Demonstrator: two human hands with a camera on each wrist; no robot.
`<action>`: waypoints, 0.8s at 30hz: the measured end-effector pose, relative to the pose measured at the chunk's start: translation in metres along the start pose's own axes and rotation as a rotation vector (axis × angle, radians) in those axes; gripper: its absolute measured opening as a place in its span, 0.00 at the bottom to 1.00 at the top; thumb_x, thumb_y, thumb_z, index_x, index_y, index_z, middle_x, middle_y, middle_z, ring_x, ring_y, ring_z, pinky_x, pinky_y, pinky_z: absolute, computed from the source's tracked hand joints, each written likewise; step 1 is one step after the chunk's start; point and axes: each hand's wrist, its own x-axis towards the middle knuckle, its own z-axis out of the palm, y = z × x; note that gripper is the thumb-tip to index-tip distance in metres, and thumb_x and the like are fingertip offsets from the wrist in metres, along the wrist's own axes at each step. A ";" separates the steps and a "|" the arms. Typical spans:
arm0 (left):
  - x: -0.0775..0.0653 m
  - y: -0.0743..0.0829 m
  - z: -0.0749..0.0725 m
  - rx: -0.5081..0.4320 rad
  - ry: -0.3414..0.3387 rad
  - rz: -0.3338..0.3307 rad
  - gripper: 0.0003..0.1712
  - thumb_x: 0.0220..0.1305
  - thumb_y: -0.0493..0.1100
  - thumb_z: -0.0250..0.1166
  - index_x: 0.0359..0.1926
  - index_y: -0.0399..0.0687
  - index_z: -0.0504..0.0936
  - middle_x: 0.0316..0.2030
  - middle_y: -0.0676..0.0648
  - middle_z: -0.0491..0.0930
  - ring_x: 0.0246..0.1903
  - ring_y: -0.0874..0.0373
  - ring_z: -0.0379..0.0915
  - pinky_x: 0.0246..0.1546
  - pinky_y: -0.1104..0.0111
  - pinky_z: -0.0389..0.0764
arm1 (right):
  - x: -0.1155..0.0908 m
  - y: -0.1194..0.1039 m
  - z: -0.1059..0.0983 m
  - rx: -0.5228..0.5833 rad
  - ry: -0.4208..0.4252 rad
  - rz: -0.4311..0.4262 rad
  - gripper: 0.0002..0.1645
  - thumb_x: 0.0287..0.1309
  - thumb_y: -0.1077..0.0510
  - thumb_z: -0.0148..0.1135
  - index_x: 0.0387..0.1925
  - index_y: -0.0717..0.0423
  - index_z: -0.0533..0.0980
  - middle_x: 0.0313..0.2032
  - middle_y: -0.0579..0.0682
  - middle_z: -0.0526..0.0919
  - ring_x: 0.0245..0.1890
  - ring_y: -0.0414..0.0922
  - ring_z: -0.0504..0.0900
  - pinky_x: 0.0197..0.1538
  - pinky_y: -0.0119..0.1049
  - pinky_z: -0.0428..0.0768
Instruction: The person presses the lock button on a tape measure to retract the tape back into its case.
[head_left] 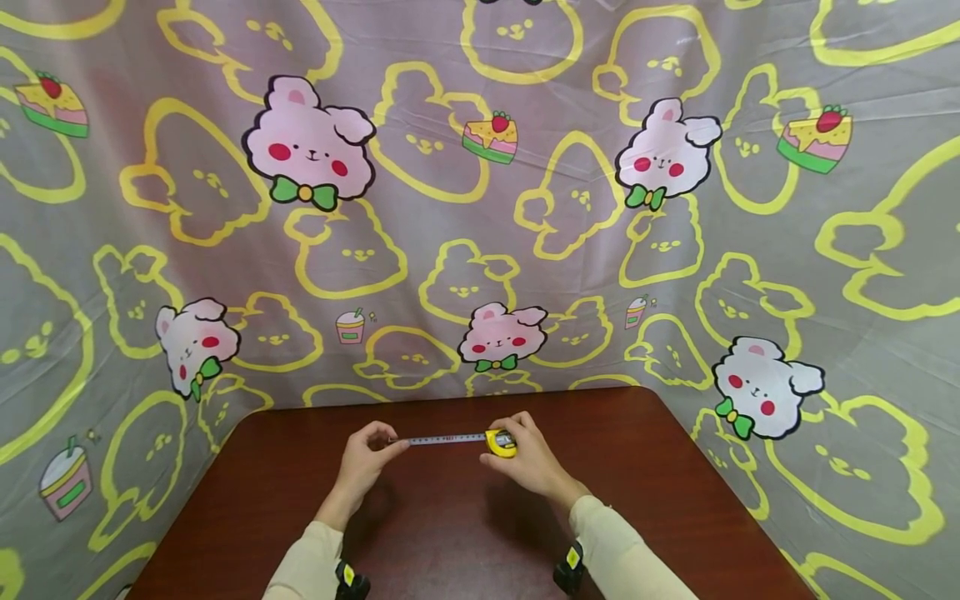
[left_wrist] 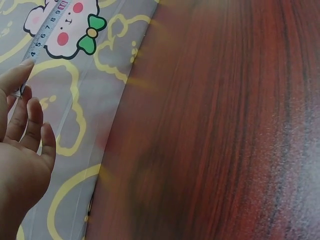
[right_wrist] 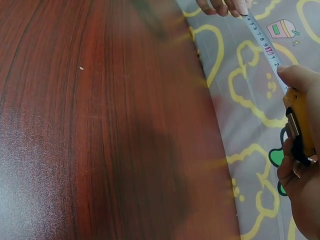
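A yellow and black tape measure [head_left: 501,443] is gripped in my right hand [head_left: 528,458], above the table. Its printed metal blade [head_left: 446,438] runs out to the left in a nearly level line. My left hand [head_left: 363,462] pinches the blade's free end between thumb and fingers. In the left wrist view, the blade [left_wrist: 42,37] shows numbers from about 4 upward beyond the left thumb. The right wrist view has the yellow case [right_wrist: 300,120] in the right palm, with the right thumb [right_wrist: 297,77] at the blade near the case mouth.
A dark reddish-brown wood-grain table [head_left: 450,517] lies below both hands. Behind and beside it hangs a grey cloth [head_left: 420,225] printed with yellow outlines and white rabbits. A tiny pale speck [right_wrist: 81,68] lies on the tabletop.
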 end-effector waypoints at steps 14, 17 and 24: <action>-0.016 0.044 0.002 0.006 -0.036 -0.005 0.12 0.58 0.33 0.78 0.37 0.35 0.81 0.34 0.44 0.80 0.37 0.55 0.73 0.40 0.67 0.72 | 0.001 -0.001 0.003 0.022 -0.020 0.002 0.31 0.56 0.44 0.78 0.58 0.47 0.77 0.49 0.46 0.67 0.48 0.46 0.75 0.49 0.36 0.81; -0.015 0.042 0.005 -0.005 -0.043 -0.004 0.12 0.58 0.32 0.78 0.38 0.34 0.81 0.34 0.44 0.79 0.37 0.55 0.73 0.40 0.68 0.72 | 0.002 -0.001 0.005 0.017 -0.022 -0.005 0.30 0.56 0.43 0.78 0.57 0.46 0.77 0.48 0.46 0.67 0.48 0.46 0.75 0.48 0.36 0.81; -0.013 0.039 0.009 -0.012 -0.049 0.012 0.14 0.58 0.33 0.78 0.38 0.32 0.81 0.33 0.45 0.78 0.36 0.55 0.72 0.39 0.67 0.72 | 0.002 -0.002 0.008 0.026 -0.017 0.003 0.33 0.56 0.43 0.78 0.59 0.52 0.77 0.49 0.47 0.67 0.48 0.47 0.76 0.49 0.37 0.81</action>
